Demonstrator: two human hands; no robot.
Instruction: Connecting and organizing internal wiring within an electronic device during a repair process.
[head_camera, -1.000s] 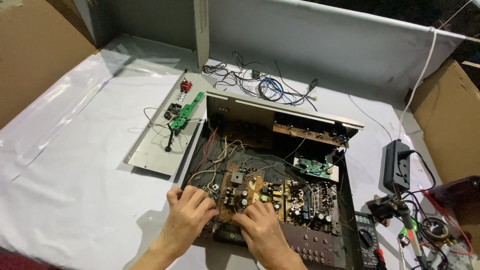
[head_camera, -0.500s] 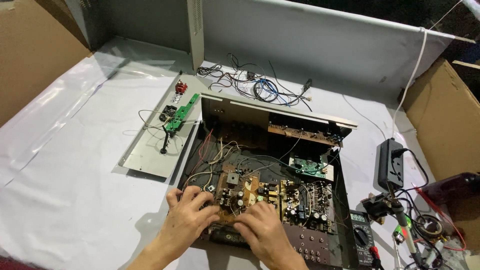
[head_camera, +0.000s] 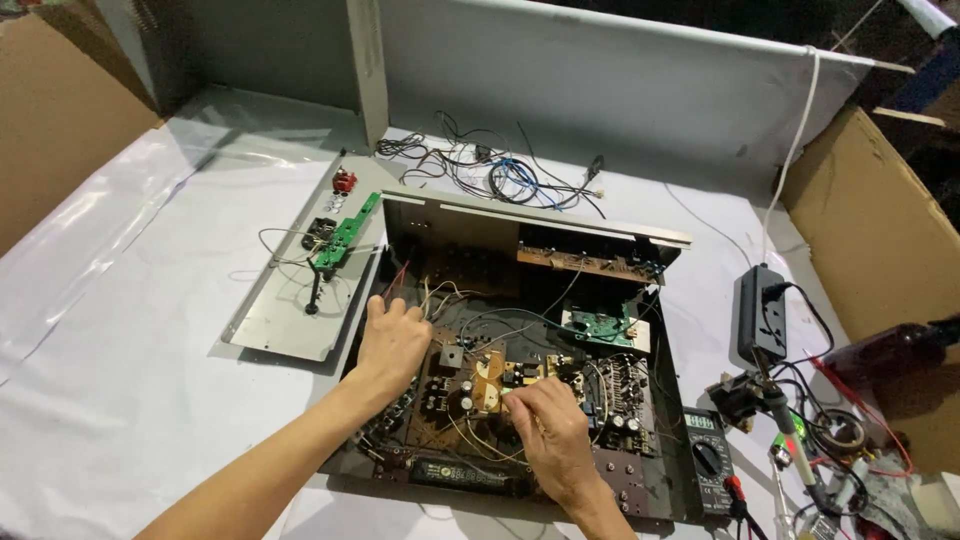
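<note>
Fingers of both hands curl down into the opened amplifier chassis (head_camera: 520, 330) at frame centre. Left hand (head_camera: 392, 345), forearm running in from the lower left, rests knuckles-up with fingers bunched on the wires (head_camera: 440, 300) at the chassis's left side. Right hand (head_camera: 548, 435), low centre, pinches thumb and forefinger together over the brown circuit board (head_camera: 490, 375). Left of the chassis lies a grey metal panel (head_camera: 290, 300); a multimeter (head_camera: 708, 455) sits at lower right.
</note>
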